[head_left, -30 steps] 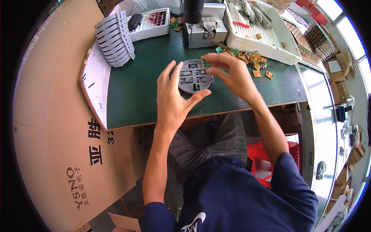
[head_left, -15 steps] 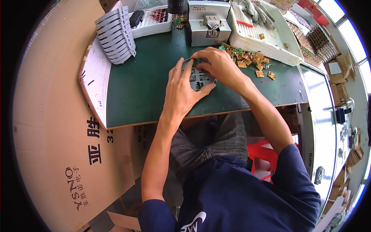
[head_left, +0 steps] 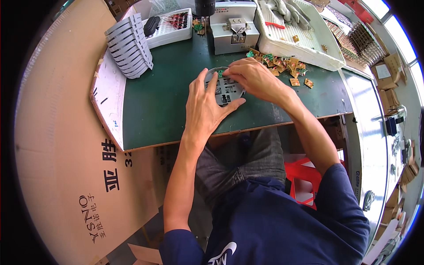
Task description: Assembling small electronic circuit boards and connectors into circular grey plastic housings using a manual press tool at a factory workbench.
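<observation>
A round grey plastic housing (head_left: 229, 90) with raised shapes and slots inside lies on the green tabletop. My left hand (head_left: 204, 99) is curved around its left side, fingers on the far left rim and thumb at the near edge. A small green circuit board (head_left: 221, 73) sits inside the far part of the housing. Bent over the far right rim, my right hand (head_left: 254, 77) pinches at the board's right edge with its fingertips, which partly hide the contact. Beyond that hand lies a loose pile of small tan and green circuit boards (head_left: 287, 66).
A stack of grey housings (head_left: 129, 46) leans at the table's left. Behind stand a white foam tray (head_left: 170, 39) with red and black wired parts, a silver metal machine (head_left: 234, 37), and a white tray (head_left: 304, 48) holding gloves and a red tool. A large cardboard sheet (head_left: 57, 132) borders the left.
My right fingertips have shifted slightly right on the housing, showing more of the green board. The left thumb has lifted a little from the near rim. The whole view has shifted slightly.
</observation>
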Motion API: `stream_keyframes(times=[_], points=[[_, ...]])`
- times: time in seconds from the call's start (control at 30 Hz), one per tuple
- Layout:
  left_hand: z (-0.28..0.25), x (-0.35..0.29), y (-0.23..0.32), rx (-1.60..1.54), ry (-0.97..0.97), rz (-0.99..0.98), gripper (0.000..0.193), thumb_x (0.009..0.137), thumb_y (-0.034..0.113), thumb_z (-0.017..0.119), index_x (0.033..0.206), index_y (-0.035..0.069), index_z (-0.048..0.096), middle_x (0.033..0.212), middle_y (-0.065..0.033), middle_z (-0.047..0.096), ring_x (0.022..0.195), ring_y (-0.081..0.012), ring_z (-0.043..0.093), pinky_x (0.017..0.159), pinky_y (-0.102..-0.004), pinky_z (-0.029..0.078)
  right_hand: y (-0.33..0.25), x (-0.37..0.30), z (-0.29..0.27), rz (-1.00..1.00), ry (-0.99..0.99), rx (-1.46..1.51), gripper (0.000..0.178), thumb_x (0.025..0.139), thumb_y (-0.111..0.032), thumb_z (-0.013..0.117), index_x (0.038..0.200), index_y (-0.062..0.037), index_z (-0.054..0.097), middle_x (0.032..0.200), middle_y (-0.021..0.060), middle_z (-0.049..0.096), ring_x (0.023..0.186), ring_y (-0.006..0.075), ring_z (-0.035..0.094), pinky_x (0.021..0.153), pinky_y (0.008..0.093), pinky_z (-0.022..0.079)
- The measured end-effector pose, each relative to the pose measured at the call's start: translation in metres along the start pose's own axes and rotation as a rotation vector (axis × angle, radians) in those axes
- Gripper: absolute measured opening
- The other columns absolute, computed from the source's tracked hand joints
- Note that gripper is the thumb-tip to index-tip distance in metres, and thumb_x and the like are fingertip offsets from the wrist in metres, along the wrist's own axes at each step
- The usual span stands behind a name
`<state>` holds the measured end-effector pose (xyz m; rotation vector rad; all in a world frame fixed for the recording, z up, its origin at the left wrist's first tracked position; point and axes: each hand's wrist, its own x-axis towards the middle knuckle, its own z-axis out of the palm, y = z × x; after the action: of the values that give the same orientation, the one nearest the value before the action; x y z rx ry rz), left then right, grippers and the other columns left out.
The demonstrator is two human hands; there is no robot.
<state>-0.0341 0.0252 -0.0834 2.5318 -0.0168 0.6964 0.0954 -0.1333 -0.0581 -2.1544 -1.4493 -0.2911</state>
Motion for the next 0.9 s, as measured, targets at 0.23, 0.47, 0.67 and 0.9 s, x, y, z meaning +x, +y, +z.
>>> stream_keyframes(times=[0.23, 0.47, 0.67, 0.9], points=[[0.007, 0.001, -0.005, 0.021, 0.034, 0.039, 0.088, 0.079, 0.059, 0.081, 0.132, -0.008, 0.061, 0.143, -0.0231, 0.051, 0.126, -0.0398, 0.053, 0.106, -0.0482, 0.047, 0.003, 0.051, -0.055, 0.222, 0.569, 0.433, 0.044, 0.107, -0.027, 0.058, 0.142, -0.0004, 0.055, 0.122, 0.0113, 0.070, 0.108, 0.0167, 0.067, 0.094, 0.0337, 0.055], [0.008, -0.001, -0.008, 0.028, 0.039, 0.031, 0.089, 0.078, 0.060, 0.081, 0.132, -0.007, 0.060, 0.142, -0.0234, 0.051, 0.126, -0.0401, 0.053, 0.105, -0.0487, 0.047, -0.031, 0.118, -0.101, 0.075, 0.225, 0.831, 0.066, 0.104, -0.049, 0.061, 0.132, 0.0099, 0.058, 0.114, 0.0149, 0.071, 0.102, 0.0204, 0.066, 0.091, 0.0337, 0.053], [0.008, 0.003, -0.005, 0.011, 0.037, 0.029, 0.091, 0.078, 0.061, 0.081, 0.134, -0.007, 0.058, 0.143, -0.0229, 0.050, 0.126, -0.0402, 0.052, 0.106, -0.0486, 0.046, -0.031, 0.117, -0.097, 0.025, 0.451, 1.113, 0.053, 0.097, -0.041, 0.071, 0.116, 0.0069, 0.061, 0.111, 0.0151, 0.071, 0.101, 0.0227, 0.071, 0.082, 0.0349, 0.060], [0.004, 0.000, -0.006, 0.057, 0.009, 0.021, 0.090, 0.080, 0.060, 0.079, 0.135, -0.007, 0.059, 0.144, -0.0224, 0.049, 0.125, -0.0395, 0.053, 0.105, -0.0483, 0.047, -0.005, 0.117, -0.103, 0.126, 0.638, 0.909, 0.042, 0.093, -0.033, 0.078, 0.112, -0.0009, 0.058, 0.072, 0.0002, 0.055, 0.061, 0.0096, 0.056, 0.057, 0.0265, 0.050]])
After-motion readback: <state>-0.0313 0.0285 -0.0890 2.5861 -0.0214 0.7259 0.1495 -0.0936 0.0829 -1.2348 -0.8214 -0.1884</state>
